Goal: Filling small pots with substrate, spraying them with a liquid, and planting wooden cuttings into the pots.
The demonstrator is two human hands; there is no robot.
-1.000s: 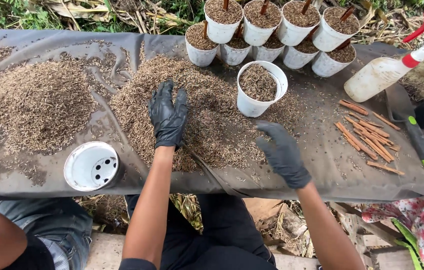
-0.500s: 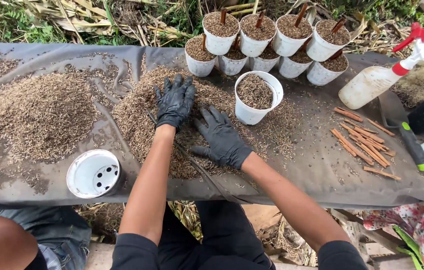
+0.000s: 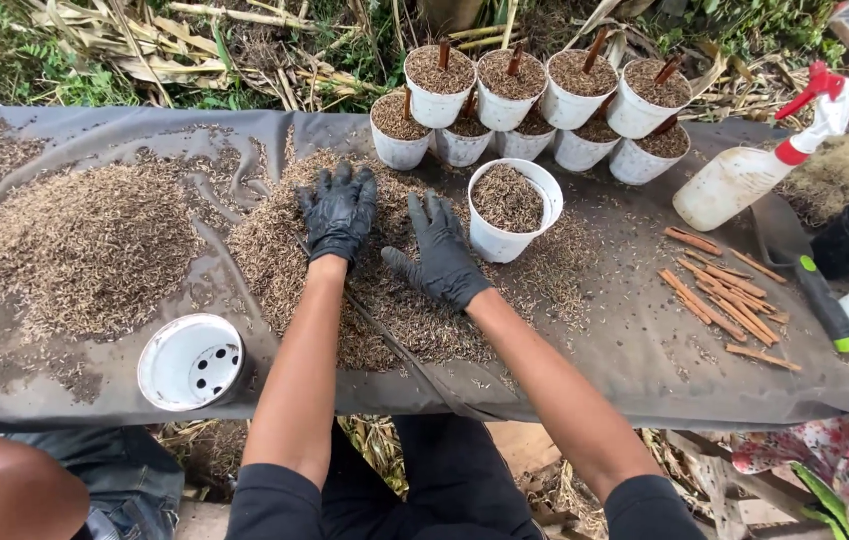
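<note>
- Neither gloved hand grips anything: left hand [image 3: 340, 212] and right hand [image 3: 441, 252] lie spread, palms down, on the husk pile [image 3: 364, 270] at the middle of the dark sheet [image 3: 634, 350].
- Scooping well probably means cupping both palms together, sweeping husk toward the white pot [image 3: 512, 210] just right of the right hand.
- Forearms stretch forward, wrists low, fingers fanned.

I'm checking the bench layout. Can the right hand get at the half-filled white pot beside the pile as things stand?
Probably yes. The right hand lies flat on the husk pile, just beside the white pot, with only loose husk between them and nothing standing in the way.
</note>
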